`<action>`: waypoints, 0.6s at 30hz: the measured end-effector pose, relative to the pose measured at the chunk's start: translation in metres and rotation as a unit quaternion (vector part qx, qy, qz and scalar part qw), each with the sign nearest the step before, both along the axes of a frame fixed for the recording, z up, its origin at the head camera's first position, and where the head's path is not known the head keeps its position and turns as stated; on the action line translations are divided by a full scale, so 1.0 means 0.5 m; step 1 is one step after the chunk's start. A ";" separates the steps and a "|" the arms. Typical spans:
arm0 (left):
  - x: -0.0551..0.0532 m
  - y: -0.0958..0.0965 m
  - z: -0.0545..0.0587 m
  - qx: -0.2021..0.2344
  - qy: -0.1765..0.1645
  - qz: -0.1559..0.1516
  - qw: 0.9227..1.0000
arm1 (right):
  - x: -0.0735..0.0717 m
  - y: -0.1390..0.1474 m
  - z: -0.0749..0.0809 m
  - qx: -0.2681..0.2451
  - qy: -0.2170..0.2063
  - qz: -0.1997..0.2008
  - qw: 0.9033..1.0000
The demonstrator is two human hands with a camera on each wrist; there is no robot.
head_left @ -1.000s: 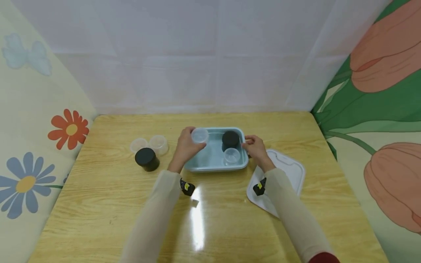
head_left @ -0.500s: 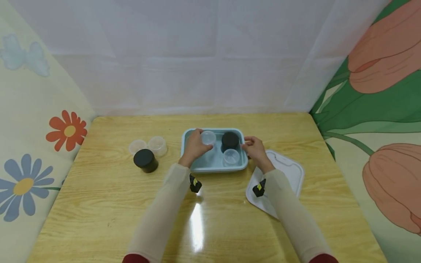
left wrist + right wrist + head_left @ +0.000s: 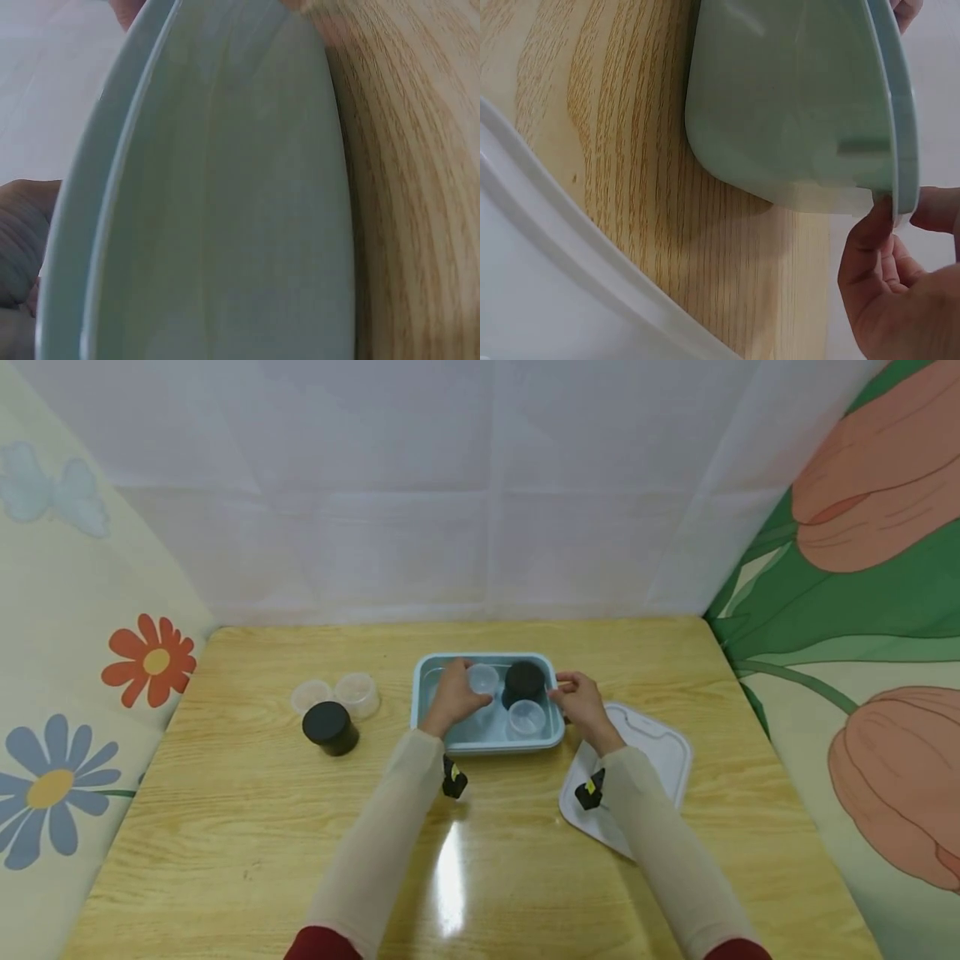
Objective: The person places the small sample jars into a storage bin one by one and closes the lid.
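Roughly half loaded, I'd judge: a black jar (image 3: 524, 683) and a clear cup (image 3: 526, 718) already sit at the right end of the blue tub (image 3: 483, 728), and the left hand (image 3: 452, 697) grips a second cup (image 3: 483, 677) inside it, just left of that jar; can't tell if its base touches the bottom. Right hand (image 3: 585, 703) pinches the tub's right rim. Still out on the counter (image 3: 247, 827), left of the tub: two clear containers (image 3: 357, 694) (image 3: 311, 696) and another jar (image 3: 331, 727), black too, bunched together; white lid (image 3: 660, 743) off, partly under the right forearm.
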State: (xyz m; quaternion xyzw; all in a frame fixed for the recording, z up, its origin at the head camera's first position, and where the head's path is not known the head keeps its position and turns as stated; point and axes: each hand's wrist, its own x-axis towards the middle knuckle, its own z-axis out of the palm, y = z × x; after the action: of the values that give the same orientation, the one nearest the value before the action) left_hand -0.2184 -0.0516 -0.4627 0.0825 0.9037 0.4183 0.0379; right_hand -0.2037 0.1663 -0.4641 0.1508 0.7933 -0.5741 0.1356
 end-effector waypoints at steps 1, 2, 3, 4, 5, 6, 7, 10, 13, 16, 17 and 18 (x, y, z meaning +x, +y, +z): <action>-0.001 0.002 -0.002 0.002 0.004 -0.002 1.000 | 0.000 0.000 0.000 0.001 0.001 0.000 1.000; -0.002 0.003 -0.003 0.003 0.002 -0.002 1.000 | 0.001 -0.001 0.000 0.002 0.003 0.000 1.000; -0.002 0.005 -0.005 0.002 0.000 -0.003 1.000 | 0.001 -0.001 -0.001 0.005 0.004 0.000 1.000; -0.003 0.006 -0.006 0.002 -0.006 -0.002 1.000 | 0.002 -0.002 -0.001 0.006 0.005 0.000 1.000; -0.003 0.008 -0.007 0.001 -0.012 -0.002 1.000 | 0.002 -0.003 -0.002 0.008 0.005 -0.001 1.000; -0.003 0.010 -0.008 -0.001 -0.019 -0.001 1.000 | 0.003 -0.004 -0.003 0.009 0.006 -0.001 1.000; -0.003 0.011 -0.009 -0.004 -0.024 0.001 1.000 | 0.003 -0.005 -0.004 0.010 0.007 -0.002 1.000; -0.002 0.014 -0.012 -0.001 -0.029 0.009 1.000 | 0.002 -0.007 -0.004 0.010 0.009 -0.001 1.000; -0.002 0.015 -0.015 0.001 -0.021 0.014 1.000 | 0.002 -0.008 -0.003 0.008 0.009 -0.001 1.000; -0.002 0.016 -0.019 -0.003 -0.021 0.017 1.000 | 0.001 -0.008 -0.002 0.009 0.009 -0.001 1.000; -0.003 0.016 -0.021 -0.003 -0.021 0.018 1.000 | 0.001 -0.008 -0.002 0.008 0.008 -0.001 1.000; -0.003 0.016 -0.023 -0.004 -0.020 0.019 1.000 | 0.001 -0.008 -0.002 0.009 0.009 -0.001 1.000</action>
State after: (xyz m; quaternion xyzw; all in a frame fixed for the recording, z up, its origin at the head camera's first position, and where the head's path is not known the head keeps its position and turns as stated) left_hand -0.2200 -0.0436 -0.4741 0.0572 0.9060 0.4166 0.0484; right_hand -0.2031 0.1622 -0.4650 0.1478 0.7991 -0.5688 0.1264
